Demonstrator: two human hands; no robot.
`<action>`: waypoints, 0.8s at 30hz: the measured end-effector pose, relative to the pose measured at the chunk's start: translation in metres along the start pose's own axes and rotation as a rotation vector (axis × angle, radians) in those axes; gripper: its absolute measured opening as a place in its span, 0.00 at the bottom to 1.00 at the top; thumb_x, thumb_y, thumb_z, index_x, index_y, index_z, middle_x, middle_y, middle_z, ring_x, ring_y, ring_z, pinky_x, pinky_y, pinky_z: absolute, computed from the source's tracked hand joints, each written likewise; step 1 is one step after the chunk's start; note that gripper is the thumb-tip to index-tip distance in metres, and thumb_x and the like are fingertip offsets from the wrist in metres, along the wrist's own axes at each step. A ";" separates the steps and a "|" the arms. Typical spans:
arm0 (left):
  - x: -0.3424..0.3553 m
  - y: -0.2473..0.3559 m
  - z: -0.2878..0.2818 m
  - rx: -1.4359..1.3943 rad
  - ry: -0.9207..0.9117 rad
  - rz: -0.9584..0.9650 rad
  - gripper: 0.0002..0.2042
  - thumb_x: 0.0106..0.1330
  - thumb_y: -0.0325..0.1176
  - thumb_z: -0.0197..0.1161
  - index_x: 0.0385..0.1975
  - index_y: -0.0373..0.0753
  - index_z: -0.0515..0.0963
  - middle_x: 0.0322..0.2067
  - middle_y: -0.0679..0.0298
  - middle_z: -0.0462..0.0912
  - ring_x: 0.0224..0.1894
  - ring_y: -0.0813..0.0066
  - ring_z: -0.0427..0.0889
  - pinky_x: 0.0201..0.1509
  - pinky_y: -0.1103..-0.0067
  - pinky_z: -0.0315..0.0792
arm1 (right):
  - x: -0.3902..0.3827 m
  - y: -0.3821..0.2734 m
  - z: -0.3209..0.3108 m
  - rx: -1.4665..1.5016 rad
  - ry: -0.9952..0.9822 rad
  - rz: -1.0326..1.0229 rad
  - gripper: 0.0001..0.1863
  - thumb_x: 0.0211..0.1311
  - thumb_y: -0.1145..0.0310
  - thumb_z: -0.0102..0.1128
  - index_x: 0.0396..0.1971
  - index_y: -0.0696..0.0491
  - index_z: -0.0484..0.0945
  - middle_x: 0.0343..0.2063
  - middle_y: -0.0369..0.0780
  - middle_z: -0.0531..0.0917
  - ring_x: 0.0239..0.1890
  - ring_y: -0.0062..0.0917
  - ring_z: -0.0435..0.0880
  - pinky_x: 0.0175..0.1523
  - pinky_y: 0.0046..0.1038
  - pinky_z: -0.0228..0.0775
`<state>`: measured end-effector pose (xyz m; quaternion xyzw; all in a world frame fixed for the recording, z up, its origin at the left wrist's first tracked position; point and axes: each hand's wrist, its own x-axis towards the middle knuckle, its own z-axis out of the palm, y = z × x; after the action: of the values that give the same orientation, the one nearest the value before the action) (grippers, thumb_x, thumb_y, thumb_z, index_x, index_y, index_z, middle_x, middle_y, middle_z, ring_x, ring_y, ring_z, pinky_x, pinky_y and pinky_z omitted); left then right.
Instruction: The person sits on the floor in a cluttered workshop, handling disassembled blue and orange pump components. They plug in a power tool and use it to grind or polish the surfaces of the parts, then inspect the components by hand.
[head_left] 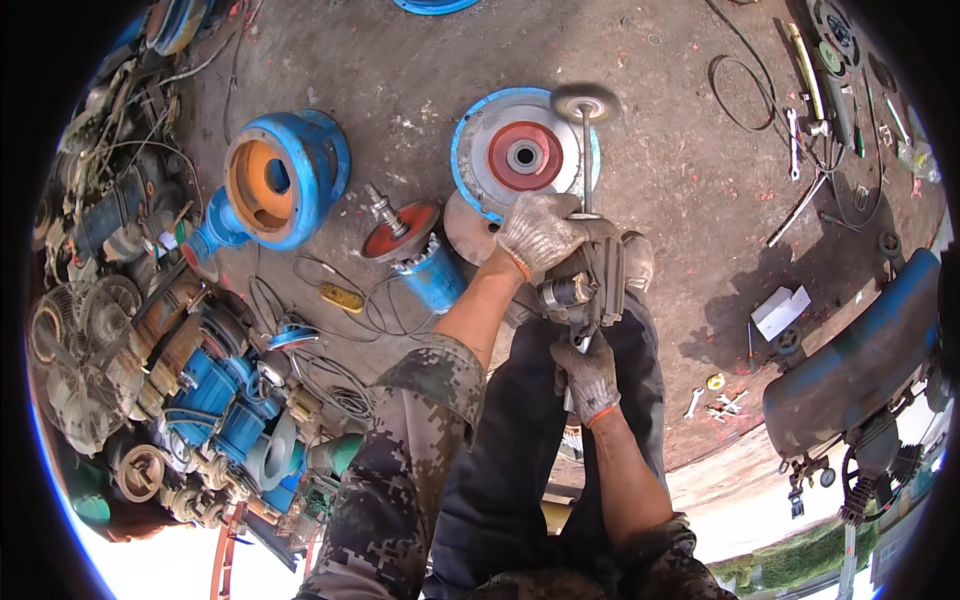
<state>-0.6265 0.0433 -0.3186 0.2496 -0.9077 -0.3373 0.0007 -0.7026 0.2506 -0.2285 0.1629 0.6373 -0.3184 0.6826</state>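
A blue, snail-shaped metal casing with an orange interior (310,185) sits in the upper left. Below it, a yellow oblong power strip (342,298) lies on the floor. Round, greyish wire fan guards (82,365) crowd the left edge. A slim silver metal wrench (793,147) lies at upper right, a folded white sheet (780,314) at right.

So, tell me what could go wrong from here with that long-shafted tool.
1. The gloved left hand grips the tool near its long shaft; if that spins, the fabric could catch.
2. The wheel, blurred as if spinning, overlaps the edge of the blue-rimmed disc in view; contact is unclear, but it might snag or kick there.
3. Loose cables could trip a step leftward.
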 end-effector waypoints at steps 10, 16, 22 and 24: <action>-0.087 -0.025 -0.029 0.070 0.258 -0.258 0.16 0.57 0.33 0.75 0.46 0.56 0.93 0.36 0.60 0.90 0.33 0.61 0.90 0.36 0.68 0.84 | 0.014 -0.008 0.017 -0.313 -0.174 0.045 0.17 0.61 0.68 0.70 0.46 0.54 0.75 0.21 0.34 0.76 0.14 0.20 0.74 0.19 0.27 0.66; -0.118 -0.014 -0.039 0.095 0.356 -0.259 0.18 0.51 0.31 0.74 0.44 0.57 0.94 0.26 0.65 0.82 0.26 0.67 0.87 0.28 0.72 0.80 | 0.016 0.015 0.012 -0.502 -0.243 -0.069 0.17 0.61 0.68 0.70 0.46 0.57 0.75 0.21 0.35 0.76 0.13 0.21 0.73 0.19 0.27 0.65; -0.116 -0.022 -0.033 0.090 0.309 -0.240 0.19 0.52 0.31 0.73 0.46 0.56 0.93 0.33 0.62 0.87 0.31 0.66 0.90 0.31 0.72 0.82 | 0.015 0.029 0.016 -0.476 -0.125 -0.097 0.15 0.61 0.69 0.70 0.43 0.56 0.75 0.21 0.35 0.76 0.13 0.21 0.74 0.18 0.28 0.65; -0.115 -0.021 -0.023 0.088 0.299 -0.233 0.19 0.54 0.32 0.74 0.48 0.56 0.93 0.35 0.62 0.89 0.33 0.66 0.90 0.33 0.72 0.83 | 0.006 0.001 0.019 -0.455 -0.119 0.058 0.20 0.59 0.66 0.69 0.48 0.58 0.76 0.22 0.40 0.80 0.16 0.24 0.77 0.22 0.33 0.68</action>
<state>-0.5121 0.0682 -0.2944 0.4001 -0.8764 -0.2542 0.0854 -0.6878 0.2383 -0.2321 0.0041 0.6464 -0.1557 0.7470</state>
